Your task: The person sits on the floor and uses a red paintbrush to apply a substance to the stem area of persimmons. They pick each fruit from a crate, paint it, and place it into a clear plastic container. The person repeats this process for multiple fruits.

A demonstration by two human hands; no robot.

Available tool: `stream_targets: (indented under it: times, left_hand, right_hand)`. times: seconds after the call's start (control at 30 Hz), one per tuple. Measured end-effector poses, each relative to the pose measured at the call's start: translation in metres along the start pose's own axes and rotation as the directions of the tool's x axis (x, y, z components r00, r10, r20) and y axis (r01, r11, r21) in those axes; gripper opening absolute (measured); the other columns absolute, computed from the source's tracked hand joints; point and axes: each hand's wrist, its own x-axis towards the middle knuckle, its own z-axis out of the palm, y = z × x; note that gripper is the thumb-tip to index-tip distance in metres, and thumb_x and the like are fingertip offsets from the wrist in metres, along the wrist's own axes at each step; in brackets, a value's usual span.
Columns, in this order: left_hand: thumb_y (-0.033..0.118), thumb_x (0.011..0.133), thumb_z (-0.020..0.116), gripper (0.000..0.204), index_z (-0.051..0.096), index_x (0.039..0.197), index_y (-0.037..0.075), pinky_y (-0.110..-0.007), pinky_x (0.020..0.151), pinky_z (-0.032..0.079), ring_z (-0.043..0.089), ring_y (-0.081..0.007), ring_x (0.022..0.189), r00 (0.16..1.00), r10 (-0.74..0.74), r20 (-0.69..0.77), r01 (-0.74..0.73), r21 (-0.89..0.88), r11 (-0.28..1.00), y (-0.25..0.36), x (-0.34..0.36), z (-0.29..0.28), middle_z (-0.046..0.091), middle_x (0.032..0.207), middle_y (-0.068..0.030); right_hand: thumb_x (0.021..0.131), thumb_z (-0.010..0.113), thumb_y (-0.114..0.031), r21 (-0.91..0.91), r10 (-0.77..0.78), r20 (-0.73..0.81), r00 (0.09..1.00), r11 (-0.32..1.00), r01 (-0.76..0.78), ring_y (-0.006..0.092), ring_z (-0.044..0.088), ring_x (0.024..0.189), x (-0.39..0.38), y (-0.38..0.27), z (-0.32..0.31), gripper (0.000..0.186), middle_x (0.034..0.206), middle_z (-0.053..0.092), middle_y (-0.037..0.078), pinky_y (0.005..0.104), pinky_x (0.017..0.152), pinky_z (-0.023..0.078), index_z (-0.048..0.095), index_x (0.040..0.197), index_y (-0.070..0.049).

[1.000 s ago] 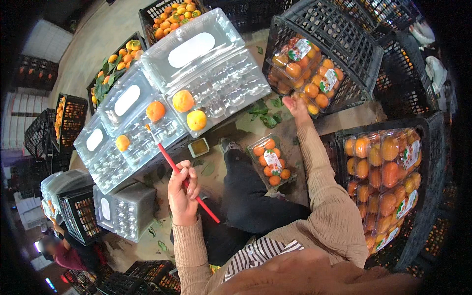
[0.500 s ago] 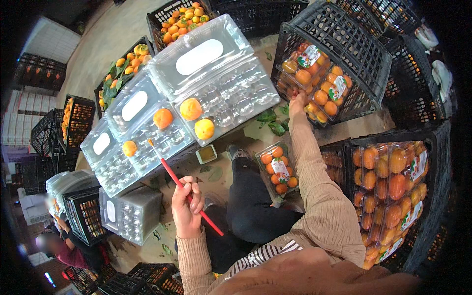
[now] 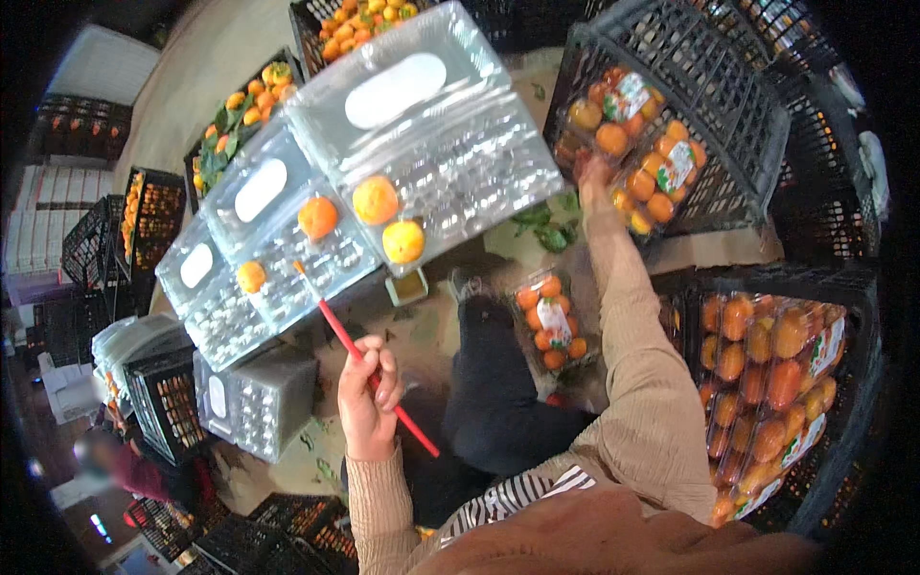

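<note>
My left hand (image 3: 369,398) is closed around a slim red paintbrush (image 3: 342,335), its bristle tip over the middle clear plastic fruit tray (image 3: 331,259). Loose orange persimmons sit in the open trays: a persimmon (image 3: 317,218) in the middle one, a smaller persimmon (image 3: 251,277) in the left one, and two in the large tray (image 3: 460,182) on the right. My right arm stretches to the upper right, where my right hand (image 3: 594,177) touches the clear packs of persimmons (image 3: 664,172) inside a tilted black crate (image 3: 690,86). Its fingertips are hidden among the packs.
Another filled pack (image 3: 551,323) lies on the floor beside my leg. A black crate (image 3: 856,331) at the right holds stacked packs. Nested empty trays (image 3: 254,407) stand lower left, near a person (image 3: 144,470). Crates of loose persimmons (image 3: 244,115) and fallen leaves (image 3: 548,230) are beyond.
The view has shifted slightly, so the right-hand crates and packs appear farther right. My right hand stays at the packs; my left hand still holds the brush in nearly the same place.
</note>
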Motion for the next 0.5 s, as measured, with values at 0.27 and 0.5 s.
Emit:
stream_targets:
  times: [0.27,0.5]
  left_hand:
    - [0.010,0.092,0.046,0.016,0.049,0.104,-0.001,-0.017,0.034,0.026,0.030,-0.0039,0.042,0.998,0.052,-0.023,-0.053,-0.014,0.999,-0.005,-0.009,0.000,0.049,0.075,-0.0041]
    - [0.009,0.093,0.043,0.018,0.049,0.107,-0.002,-0.017,0.035,0.027,0.031,-0.0047,0.044,0.991,0.133,0.001,-0.132,-0.129,0.983,0.004,-0.017,-0.011,0.050,0.076,-0.0056]
  right_hand:
    - [0.088,0.052,-0.020,-0.195,0.149,0.301,0.942,0.976,-0.092,0.0193,0.062,0.072,-0.041,-0.031,-0.035,0.015,0.077,0.061,0.005,0.0371,0.063,0.053,0.054,0.095,-0.007]
    - [0.085,0.059,-0.021,-0.825,0.582,0.438,0.685,0.562,0.050,0.0194,0.062,0.085,-0.140,0.006,-0.198,0.026,0.085,0.063,0.010,0.0337,0.071,0.052,0.058,0.106,-0.006]
